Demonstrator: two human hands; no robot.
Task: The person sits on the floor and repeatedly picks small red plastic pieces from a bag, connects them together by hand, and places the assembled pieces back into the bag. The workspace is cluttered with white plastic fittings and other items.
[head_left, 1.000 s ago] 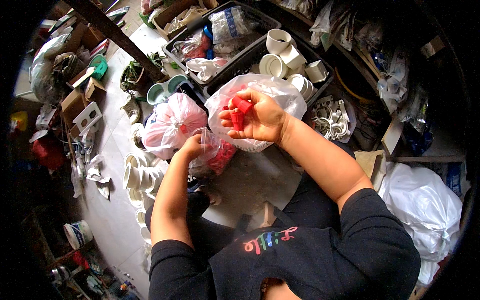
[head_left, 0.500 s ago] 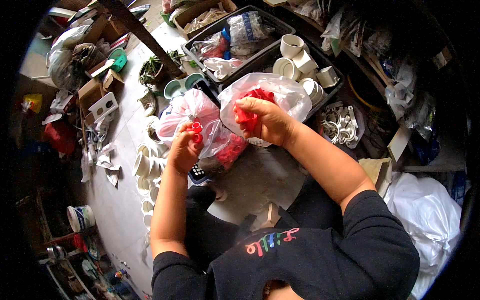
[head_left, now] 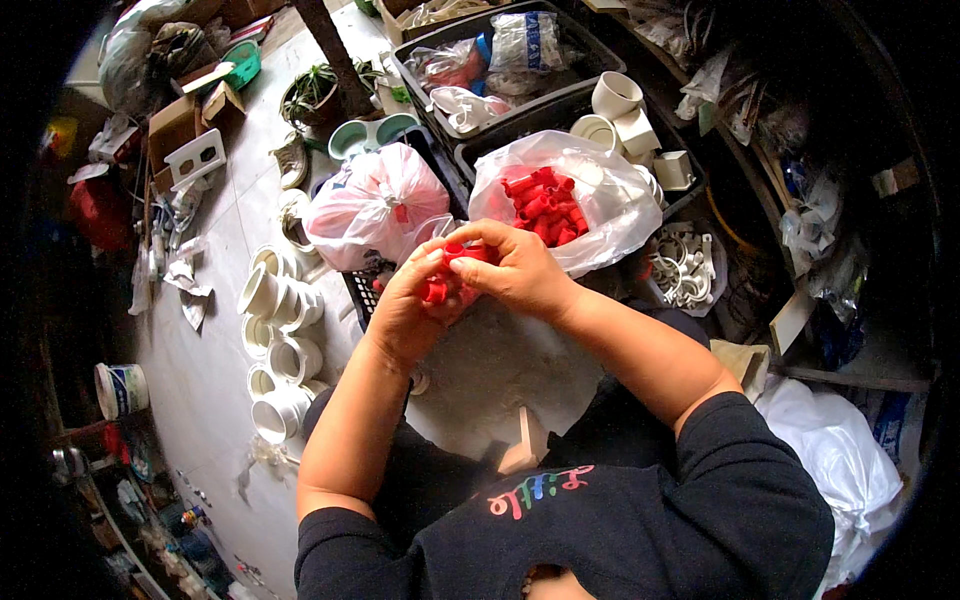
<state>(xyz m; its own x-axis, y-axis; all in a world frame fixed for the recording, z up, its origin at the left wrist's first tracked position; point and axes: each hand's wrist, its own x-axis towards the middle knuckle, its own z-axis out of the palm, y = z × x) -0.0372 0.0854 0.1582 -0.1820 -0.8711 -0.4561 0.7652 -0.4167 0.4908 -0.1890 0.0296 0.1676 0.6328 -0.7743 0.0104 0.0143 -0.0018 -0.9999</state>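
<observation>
In front of me, my two hands meet over several small red plastic pipe fittings (head_left: 436,290). My left hand (head_left: 405,305) is closed round some of them, with red rims showing between its fingers. My right hand (head_left: 515,272) pinches a red fitting (head_left: 466,252) against those in the left; its fingertips partly cover it. Just beyond the right hand, an open clear plastic bag (head_left: 625,215) holds many more red fittings (head_left: 545,205). A tied whitish bag with pinkish contents (head_left: 375,205) sits beyond the left hand, on a dark crate (head_left: 360,292).
Black bins (head_left: 470,160) at the back hold bagged parts and white pipe fittings (head_left: 617,95). White elbows (head_left: 285,355) line the floor at left. A tub of white clips (head_left: 688,268) stands right of the open bag. A white sack (head_left: 830,450) lies at my right.
My right hand has come out of the open bag and moved left to meet my left hand. The view has shifted slightly, and the red fittings inside the bag now show.
</observation>
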